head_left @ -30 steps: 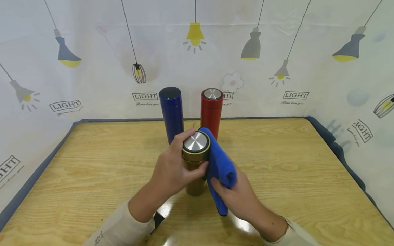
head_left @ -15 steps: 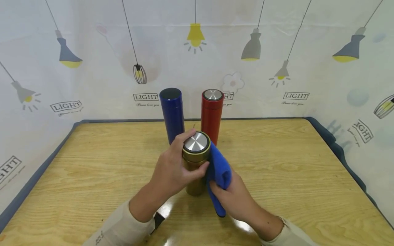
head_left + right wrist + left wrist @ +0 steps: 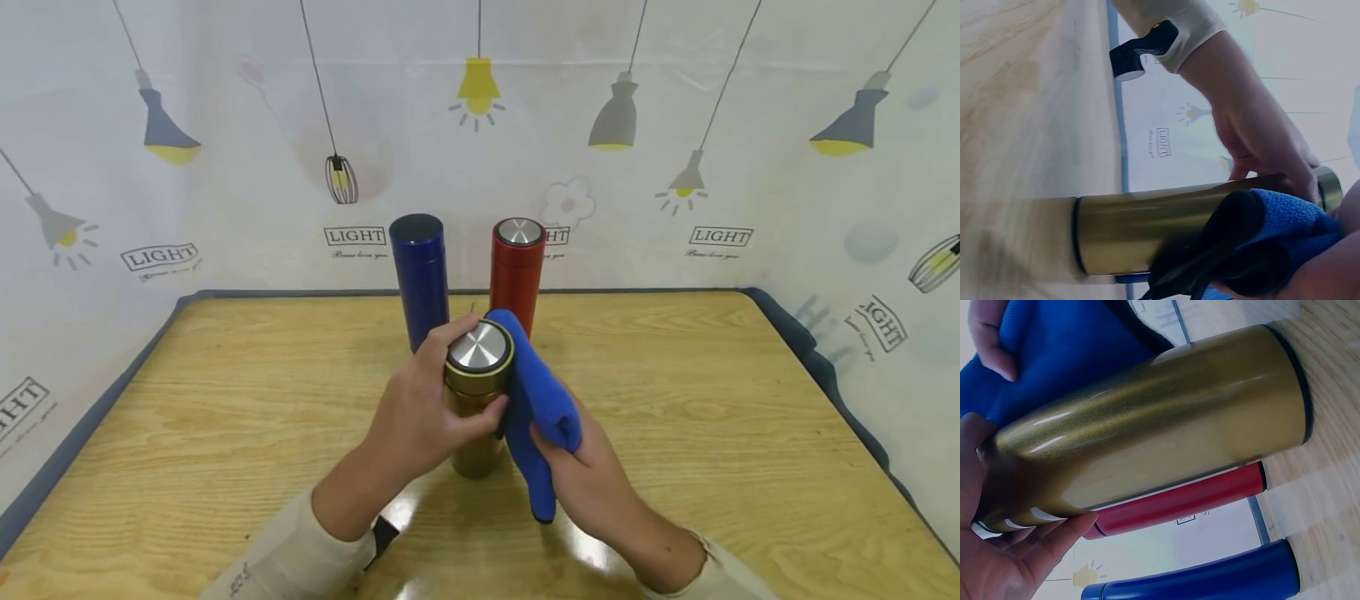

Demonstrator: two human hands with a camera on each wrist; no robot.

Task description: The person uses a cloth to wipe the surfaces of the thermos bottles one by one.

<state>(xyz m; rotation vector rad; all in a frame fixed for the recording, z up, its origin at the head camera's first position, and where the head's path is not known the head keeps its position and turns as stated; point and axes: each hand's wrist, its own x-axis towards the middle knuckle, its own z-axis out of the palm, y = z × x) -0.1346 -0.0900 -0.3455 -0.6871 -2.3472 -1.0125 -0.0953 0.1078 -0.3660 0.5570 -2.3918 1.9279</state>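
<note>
A gold thermos flask [image 3: 476,454] with a brushed silver lid top stands upright near the middle of the table. My left hand [image 3: 420,412] grips it just below the lid, thumb on the near side and fingers round the far left. In my right hand [image 3: 596,471] is a folded blue cloth [image 3: 543,400] with dark edging, pinched under the thumb. The cloth lies along the flask's right side. In the right wrist view the cloth's dark edge [image 3: 1235,219] overlaps the gold body. The left wrist view shows the blue fabric [image 3: 1066,350] behind the flask.
Behind the gold flask stand a blue thermos flask [image 3: 420,279] on the left and a red one [image 3: 516,271] on the right. The wooden table [image 3: 225,400] ends at a curtain backdrop [image 3: 255,150] printed with lamps. A black wrist-worn device [image 3: 384,537] shows under the left sleeve.
My right hand and the cloth dip down the flask's side, then come back up, with the cloth's top fold again beside the lid. The left hand and the flasks stay in place.
</note>
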